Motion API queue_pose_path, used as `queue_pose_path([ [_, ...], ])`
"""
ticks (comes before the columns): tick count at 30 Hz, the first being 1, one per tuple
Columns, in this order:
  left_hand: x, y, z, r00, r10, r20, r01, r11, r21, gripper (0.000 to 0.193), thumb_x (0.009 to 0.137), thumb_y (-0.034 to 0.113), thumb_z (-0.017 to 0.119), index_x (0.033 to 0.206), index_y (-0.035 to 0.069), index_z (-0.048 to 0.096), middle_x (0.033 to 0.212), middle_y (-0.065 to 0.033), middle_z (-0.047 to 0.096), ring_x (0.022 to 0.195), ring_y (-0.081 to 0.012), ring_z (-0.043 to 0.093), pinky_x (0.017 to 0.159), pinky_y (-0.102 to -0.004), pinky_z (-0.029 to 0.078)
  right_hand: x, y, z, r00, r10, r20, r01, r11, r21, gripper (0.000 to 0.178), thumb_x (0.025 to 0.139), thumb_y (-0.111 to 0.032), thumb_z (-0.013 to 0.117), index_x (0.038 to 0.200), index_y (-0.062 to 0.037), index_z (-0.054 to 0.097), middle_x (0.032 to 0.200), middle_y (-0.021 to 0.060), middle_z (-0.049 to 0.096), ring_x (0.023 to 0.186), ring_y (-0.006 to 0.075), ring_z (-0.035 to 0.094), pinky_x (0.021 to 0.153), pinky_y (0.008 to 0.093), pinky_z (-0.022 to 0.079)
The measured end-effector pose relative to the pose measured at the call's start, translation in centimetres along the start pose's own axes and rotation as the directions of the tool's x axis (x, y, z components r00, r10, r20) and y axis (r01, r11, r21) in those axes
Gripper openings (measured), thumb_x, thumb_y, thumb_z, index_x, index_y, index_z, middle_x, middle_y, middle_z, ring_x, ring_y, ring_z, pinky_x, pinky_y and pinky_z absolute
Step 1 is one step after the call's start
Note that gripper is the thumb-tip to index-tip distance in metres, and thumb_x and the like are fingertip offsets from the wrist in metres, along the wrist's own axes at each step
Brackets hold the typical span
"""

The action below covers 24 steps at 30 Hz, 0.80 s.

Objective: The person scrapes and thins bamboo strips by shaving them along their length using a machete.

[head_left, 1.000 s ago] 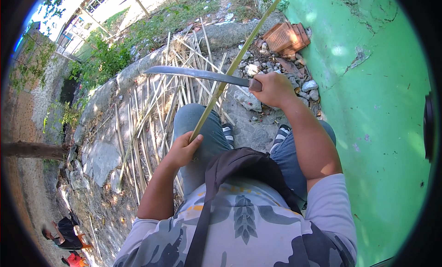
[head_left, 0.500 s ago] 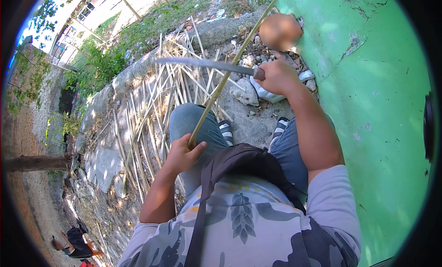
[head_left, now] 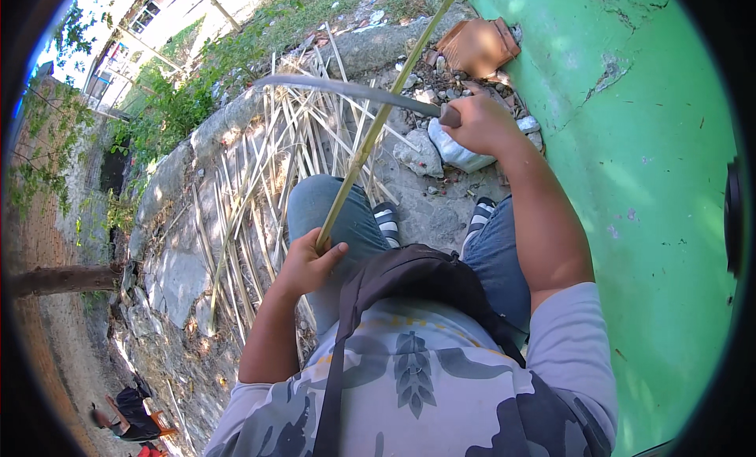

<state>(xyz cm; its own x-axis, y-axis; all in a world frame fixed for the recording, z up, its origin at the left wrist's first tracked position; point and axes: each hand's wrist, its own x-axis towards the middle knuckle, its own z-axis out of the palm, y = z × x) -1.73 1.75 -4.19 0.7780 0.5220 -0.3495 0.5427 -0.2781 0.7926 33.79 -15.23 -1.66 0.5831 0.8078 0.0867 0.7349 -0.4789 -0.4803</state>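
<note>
My left hand (head_left: pixel 309 264) is closed around the lower end of a long yellow-green bamboo strip (head_left: pixel 356 167), above my left knee. The strip slants up and away to the far edge of the view. In my right hand (head_left: pixel 482 124) is the short wooden handle of a machete (head_left: pixel 346 88). Its long, slightly curved grey blade points left and crosses the strip partway along its length. Whether the edge touches the strip I cannot tell.
Many pale split strips (head_left: pixel 303 134) lie heaped on the ground ahead and left. A green wall (head_left: pixel 630 221) rises close on the right. Stones, a white bundle (head_left: pixel 461 148) and a terracotta-coloured block (head_left: pixel 484 47) lie ahead. Someone in dark clothing (head_left: pixel 135 416) is at the far lower left.
The machete has moved slightly farther away, up along the strip. The strip's far end has swung a little left. My left hand keeps its grip nearly in place.
</note>
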Motion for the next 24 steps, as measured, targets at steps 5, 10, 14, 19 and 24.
queue_pose_path([
  [5,1.2,-0.9,-1.3,0.988,-0.053,0.142,0.083,0.973,-0.217,0.032,0.093,0.027,0.077,0.086,0.008,0.052,0.073,0.0064,0.047,0.065,-0.0057,0.042,0.056,-0.0264,0.038,-0.2,-1.9,3.1,0.997,-0.079,0.012,0.079,0.996,-0.030,0.021,0.085,-0.032,0.073,0.094,-0.0128,0.072,0.085,0.0138,0.072,0.088,0.0339,0.070,0.079,0.0460,0.055],
  [10,0.4,0.0,-1.1,0.989,-0.102,0.111,0.119,0.980,-0.159,0.031,0.091,0.022,0.078,0.083,0.010,0.050,0.073,0.0067,0.045,0.064,-0.0059,0.040,0.056,-0.0261,0.036,-0.4,-4.8,3.5,0.971,-0.153,0.183,0.187,0.965,-0.182,0.019,0.085,-0.032,0.071,0.093,-0.0149,0.072,0.085,0.0127,0.072,0.085,0.0344,0.070,0.076,0.0464,0.056],
  [14,0.7,0.2,-0.8,0.993,-0.067,0.097,0.079,0.989,-0.127,0.033,0.088,0.018,0.079,0.081,0.011,0.048,0.073,0.0067,0.044,0.065,-0.0059,0.040,0.057,-0.0260,0.037,1.3,-0.6,2.4,0.990,0.066,0.121,-0.063,0.998,-0.027,0.020,0.085,-0.024,0.067,0.103,-0.0245,0.075,0.093,0.0086,0.074,0.091,0.0291,0.072,0.082,0.0434,0.057],
  [19,1.3,0.3,-1.8,0.980,-0.108,0.166,0.136,0.977,-0.167,0.033,0.087,0.018,0.080,0.081,0.011,0.048,0.072,0.0069,0.044,0.066,-0.0061,0.040,0.058,-0.0262,0.037,0.1,-2.5,2.8,0.994,-0.099,0.043,0.103,0.988,-0.119,0.016,0.081,-0.028,0.073,0.093,-0.0170,0.073,0.086,0.0100,0.073,0.086,0.0329,0.071,0.077,0.0463,0.055],
  [24,0.6,0.9,-1.8,0.972,-0.112,0.207,0.140,0.982,-0.124,0.032,0.087,0.019,0.081,0.082,0.011,0.050,0.072,0.0068,0.044,0.066,-0.0063,0.040,0.059,-0.0266,0.037,0.5,-0.7,2.7,0.982,-0.095,0.166,0.103,0.994,-0.041,0.017,0.079,-0.028,0.076,0.090,-0.0149,0.072,0.087,0.0127,0.073,0.088,0.0340,0.070,0.077,0.0465,0.055],
])
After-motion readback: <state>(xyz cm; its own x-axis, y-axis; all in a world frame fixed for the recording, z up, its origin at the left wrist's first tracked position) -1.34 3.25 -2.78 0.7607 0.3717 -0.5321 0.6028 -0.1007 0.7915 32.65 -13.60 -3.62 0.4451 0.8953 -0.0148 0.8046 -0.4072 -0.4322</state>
